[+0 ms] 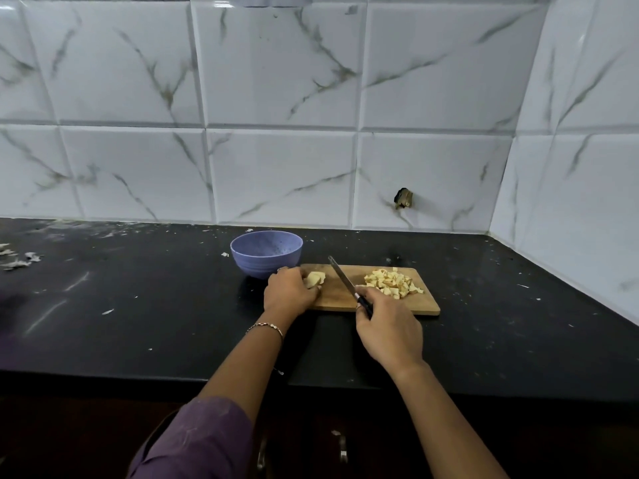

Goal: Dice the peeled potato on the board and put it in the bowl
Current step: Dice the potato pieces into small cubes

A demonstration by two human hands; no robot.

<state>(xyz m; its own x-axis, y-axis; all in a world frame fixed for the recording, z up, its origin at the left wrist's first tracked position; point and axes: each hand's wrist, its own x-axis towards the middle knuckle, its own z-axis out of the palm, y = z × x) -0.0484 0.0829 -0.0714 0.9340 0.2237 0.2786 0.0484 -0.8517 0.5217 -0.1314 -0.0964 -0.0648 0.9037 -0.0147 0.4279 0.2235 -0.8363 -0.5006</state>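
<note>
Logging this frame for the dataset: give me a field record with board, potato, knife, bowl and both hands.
board: wooden, on black counter
diced pile: on right end of board
uncut piece: on left end of board, held by left hand
knife: gripped by right hand, blade angled between piece and pile
bowl: purple, at board's far left corner, no potato visible inside

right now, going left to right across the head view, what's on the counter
pale scraps → purple bowl → uncut potato piece → knife → diced potato pile
</note>
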